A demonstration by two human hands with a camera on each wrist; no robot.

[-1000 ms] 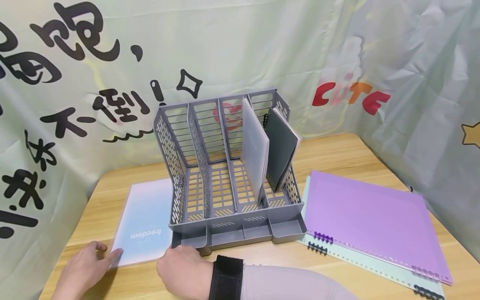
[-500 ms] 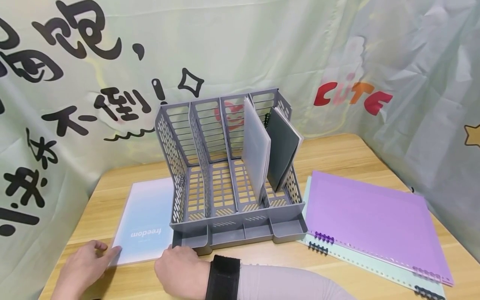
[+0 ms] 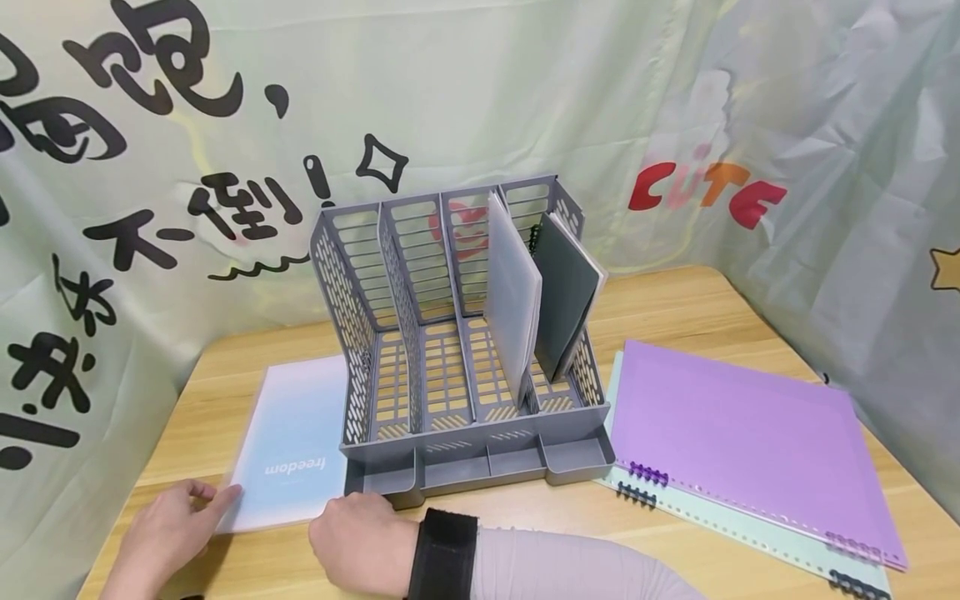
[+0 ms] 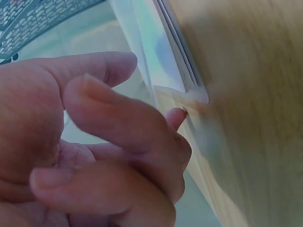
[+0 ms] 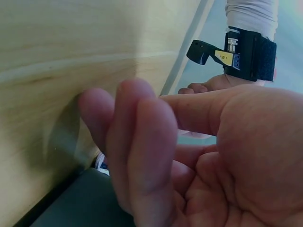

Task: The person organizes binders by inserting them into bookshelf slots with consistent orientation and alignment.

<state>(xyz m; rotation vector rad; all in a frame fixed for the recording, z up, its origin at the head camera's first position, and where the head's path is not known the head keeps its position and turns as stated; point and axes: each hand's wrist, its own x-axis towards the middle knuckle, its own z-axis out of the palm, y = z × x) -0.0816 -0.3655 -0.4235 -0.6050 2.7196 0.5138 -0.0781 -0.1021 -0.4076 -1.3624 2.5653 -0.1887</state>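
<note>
A pale blue notebook point(image 3: 303, 442) marked "freedom", upside down in a frosted clear cover, lies flat left of the grey desk file rack point(image 3: 472, 437). At its near left corner, my left hand point(image 3: 168, 529) has the thumb against the cover's edge, its other fingers loosely bent. The left wrist view shows the notebook's layered page edges point(image 4: 177, 47) beside the thumb point(image 4: 113, 66), with nothing gripped between the fingers. My right hand point(image 3: 363, 533) is at the rack's near left corner; in the right wrist view its fingers point(image 5: 151, 156) are loosely bent and hold nothing.
A white folder point(image 3: 513, 292) and a dark grey notebook point(image 3: 562, 300) stand in the rack's right compartments. A purple spiral notebook point(image 3: 735, 442) lies on a mint green one point(image 3: 757, 533) at the table's right. A printed cloth point(image 3: 510, 92) hangs behind.
The blue notebook has shifted very slightly to the right within its cover's outline, by the left thumb. Both hands stay nearly in place, and the head view has moved a little.
</note>
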